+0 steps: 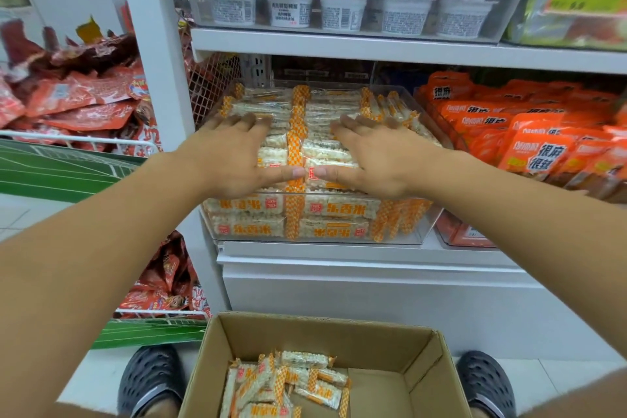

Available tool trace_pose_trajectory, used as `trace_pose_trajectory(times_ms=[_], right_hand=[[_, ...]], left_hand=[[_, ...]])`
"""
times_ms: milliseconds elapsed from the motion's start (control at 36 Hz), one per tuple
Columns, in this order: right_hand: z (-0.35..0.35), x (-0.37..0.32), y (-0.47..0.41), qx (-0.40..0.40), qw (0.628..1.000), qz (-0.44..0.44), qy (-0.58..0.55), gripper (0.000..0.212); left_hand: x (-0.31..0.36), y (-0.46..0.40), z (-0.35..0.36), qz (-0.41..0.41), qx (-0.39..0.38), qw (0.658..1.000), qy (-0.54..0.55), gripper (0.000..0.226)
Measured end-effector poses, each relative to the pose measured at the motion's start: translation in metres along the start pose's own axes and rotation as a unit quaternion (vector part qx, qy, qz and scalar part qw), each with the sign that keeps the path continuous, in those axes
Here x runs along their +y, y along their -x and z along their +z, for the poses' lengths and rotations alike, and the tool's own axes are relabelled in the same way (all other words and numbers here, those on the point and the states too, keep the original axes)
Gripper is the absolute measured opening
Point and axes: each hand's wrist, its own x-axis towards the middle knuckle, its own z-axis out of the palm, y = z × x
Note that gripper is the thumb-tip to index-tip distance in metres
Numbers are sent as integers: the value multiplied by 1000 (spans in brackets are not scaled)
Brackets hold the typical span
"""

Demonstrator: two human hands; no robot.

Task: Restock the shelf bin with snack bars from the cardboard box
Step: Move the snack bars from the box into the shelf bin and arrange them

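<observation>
While both arms reach forward, left hand (234, 159) and right hand (376, 159) lie flat, fingers straight, pressing on top layer of snack bars (295, 132) in clear shelf bin (315, 239); nothing grasped. Thumbs nearly meet over checkered orange wrapper ends at bin centre. Bin filled to rim, sits on white shelf (339, 254). Cardboard box (339, 336) on floor below, open, between two dark shoes; loose bars (285, 383) heaped in left part. Orange packets (529, 132) just beside bin at right; white cups (342, 10) on shelf above.
</observation>
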Motion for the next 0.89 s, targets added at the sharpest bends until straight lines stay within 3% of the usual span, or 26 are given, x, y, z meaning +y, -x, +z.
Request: trace_pose_trajectory(times_ms=[250,333,417,444,500,556,611,667,694,750,806,889], right_hand=[[-5,2,18,92,996,-6,13,97],[-2,0,27,185,982,-41,-12,82],[2,-10,41,400,906,-103,-94,44],[4,-15,47,457,874,-114,-120,40],[15,-29,61,487,841,-131,-195,42],[45,-46,76,438,840,-149,-284,41],[93,-63,91,322,887,-128,-305,42],[153,-81,105,61,953,-112,-276,43],[185,-88,111,-100,959,-107,-244,36],[245,-105,128,-339,916,-66,-203,35],[297,-121,149,-394,890,13,-228,61],[346,-144,174,-316,870,143,-351,100]], left_hand=[[10,15,-17,40,105,993,28,114],[20,25,-20,74,152,983,67,95],[36,39,-18,144,303,937,94,46],[41,46,-14,167,351,917,97,38],[51,60,5,194,382,895,124,38],[59,78,38,210,330,905,167,38],[72,99,81,206,170,951,156,35],[80,121,135,154,-88,979,98,26],[84,134,163,116,-194,971,83,23],[94,165,215,42,-329,937,110,42],[107,193,254,-10,-393,906,156,66],[127,219,291,-19,-437,879,187,81]])
